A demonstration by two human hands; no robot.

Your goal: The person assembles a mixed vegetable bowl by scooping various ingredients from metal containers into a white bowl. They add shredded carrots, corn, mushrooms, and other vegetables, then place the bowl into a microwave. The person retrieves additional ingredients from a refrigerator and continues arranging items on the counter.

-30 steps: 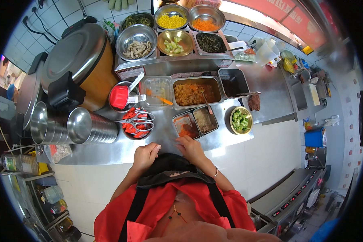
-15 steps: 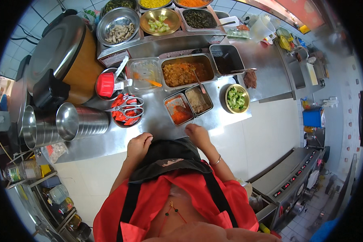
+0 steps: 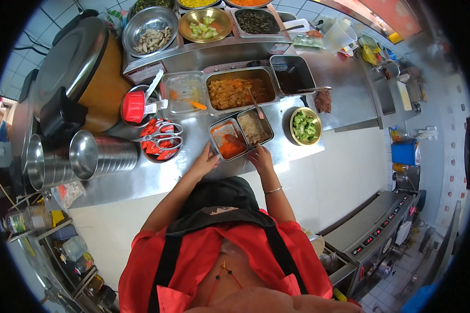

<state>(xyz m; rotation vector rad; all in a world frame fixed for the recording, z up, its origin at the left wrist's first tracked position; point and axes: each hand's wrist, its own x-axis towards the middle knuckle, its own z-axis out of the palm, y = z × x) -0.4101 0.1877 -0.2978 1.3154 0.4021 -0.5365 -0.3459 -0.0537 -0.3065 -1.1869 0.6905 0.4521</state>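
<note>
Two small metal containers sit side by side on the steel counter in front of me. The left container (image 3: 216,147) holds a red-orange sauce with a utensil in it. In the right container (image 3: 268,128) is a pale, finely chopped food. My left hand (image 3: 204,163), fingers stretched and apart, is just beside the near-left corner of the sauce container and holds nothing. My right hand (image 3: 261,158) has its fingers bent together at the near edge of the pale food's container. What its fingertips grip there is hidden. A bracelet circles the right wrist.
Behind are a large tray (image 3: 213,104) of chunky orange-brown food and a clear tub (image 3: 183,83). A bowl of broccoli (image 3: 293,136) stands right. At left are scissors (image 3: 167,138) on red packets, stacked metal bowls (image 3: 104,154) and a big lidded pot (image 3: 96,88).
My left hand has reached forward and right toward the sauce container, its fingers unfolding. My right hand has moved slightly forward and right to the containers' near edge. The containers keep their places.
</note>
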